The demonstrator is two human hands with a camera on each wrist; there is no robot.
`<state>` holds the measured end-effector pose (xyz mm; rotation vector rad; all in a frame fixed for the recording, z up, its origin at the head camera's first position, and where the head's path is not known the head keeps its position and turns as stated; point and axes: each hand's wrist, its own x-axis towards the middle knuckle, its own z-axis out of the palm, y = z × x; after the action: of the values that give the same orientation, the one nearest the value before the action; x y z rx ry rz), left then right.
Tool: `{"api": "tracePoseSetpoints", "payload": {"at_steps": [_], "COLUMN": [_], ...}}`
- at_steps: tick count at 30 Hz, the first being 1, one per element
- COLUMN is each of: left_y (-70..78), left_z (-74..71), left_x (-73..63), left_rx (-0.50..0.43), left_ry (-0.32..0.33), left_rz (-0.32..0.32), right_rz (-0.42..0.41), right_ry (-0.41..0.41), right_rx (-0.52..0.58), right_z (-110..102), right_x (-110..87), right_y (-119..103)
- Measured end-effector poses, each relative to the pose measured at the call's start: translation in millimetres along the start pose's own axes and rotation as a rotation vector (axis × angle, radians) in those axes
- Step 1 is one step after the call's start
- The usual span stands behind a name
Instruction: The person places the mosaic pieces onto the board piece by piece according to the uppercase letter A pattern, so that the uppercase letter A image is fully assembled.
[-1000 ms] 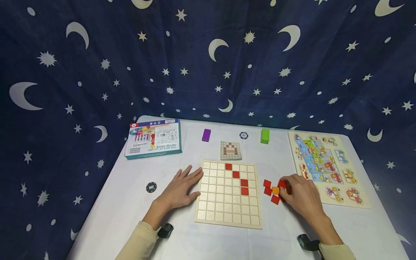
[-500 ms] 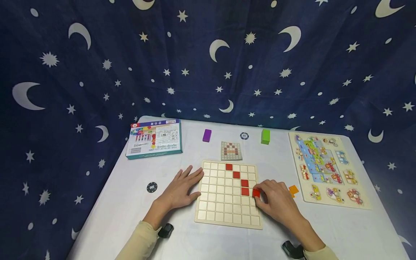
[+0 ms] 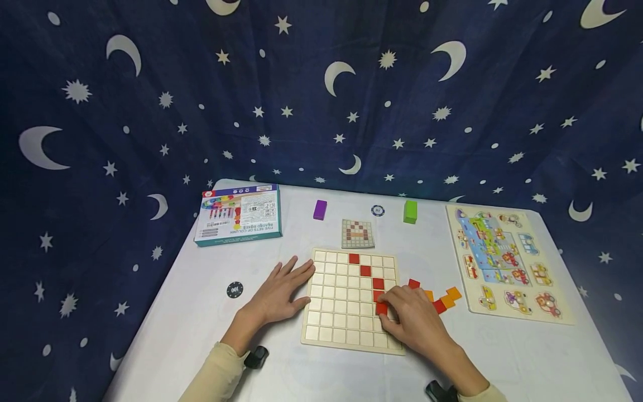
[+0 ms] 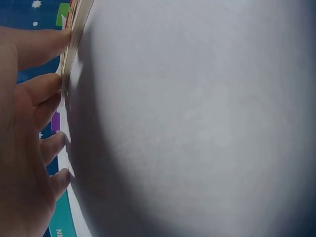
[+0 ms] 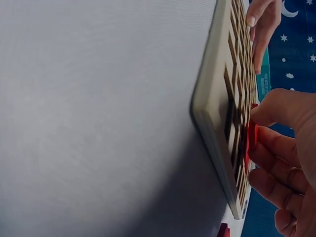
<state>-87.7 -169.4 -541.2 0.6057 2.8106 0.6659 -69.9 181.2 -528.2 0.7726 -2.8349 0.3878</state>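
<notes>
Pinch at the right of a cream wooden grid board

Board: some right-side cells hidden by the right hand; only a cut-off, edge-on strip in left wrist view. Left hand: fingers spread, tips touching the board's left edge, grasping nothing. Right hand: thumb and fingers pinch a red square tile at their tips, over the board, partly covered; whether seated, cannot tell. Loose orange square tiles lie right of the board, one part-hidden.
</notes>
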Motion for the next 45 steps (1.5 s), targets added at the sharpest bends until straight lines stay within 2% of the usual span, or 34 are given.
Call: {"api": "tracePoseSetpoints", "payload": {"at_steps": [11,27,35,45], "left_y": [1.4,1.3,1.8,2.1], "left_z": [-0.2,-0.2,-0.2,-1.6], "left_x": [0.5,0.1,-0.4,0.3], "left_rx": [-0.001,-0.007,-0.011,-0.01], "left_ry": [0.015,0.0,0.016,-0.015], "left_rz": [0.009,0.001,0.01,-0.011], "right_rz": [-0.027,0.008,-0.009,0.012], "right_ry": [0.009,-0.032,-0.012,-0.023], "right_rx": [-0.02,0.0,0.006,0.027], "right_z": [2.9,3.2,4.8,1.6], "right_x": [-4.8,-5.3,-5.9,-6.1], "right_y": [-0.1,-0.9,-0.2,3.5]}}
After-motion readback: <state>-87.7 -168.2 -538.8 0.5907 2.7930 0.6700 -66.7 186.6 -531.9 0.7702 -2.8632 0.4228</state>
